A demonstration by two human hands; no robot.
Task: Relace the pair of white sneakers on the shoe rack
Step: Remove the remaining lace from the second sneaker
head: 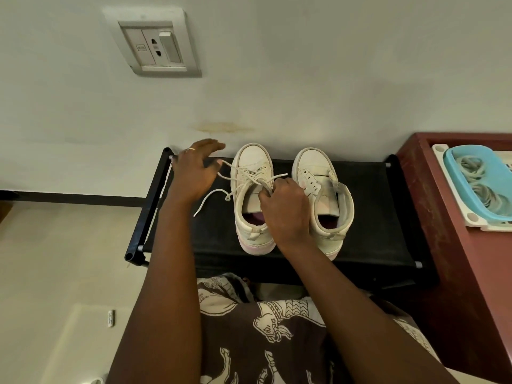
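Judging by the eyelets, half is done: the laced sneaker [253,162] on the rack [374,206] is pinched at its top lacing by the right hand [285,212], the left hand [194,173] is spread just beside it, and the bare sneaker [315,164] just right of the grip is left unthreaded.

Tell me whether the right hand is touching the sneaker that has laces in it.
Touching. The head view shows the right hand with its fingers curled, pinching the laces by the tongue of the laced sneaker.

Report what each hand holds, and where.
Right hand pinches the lace of the left sneaker near its tongue. Left hand spread; whether it holds a lace end is unclear.
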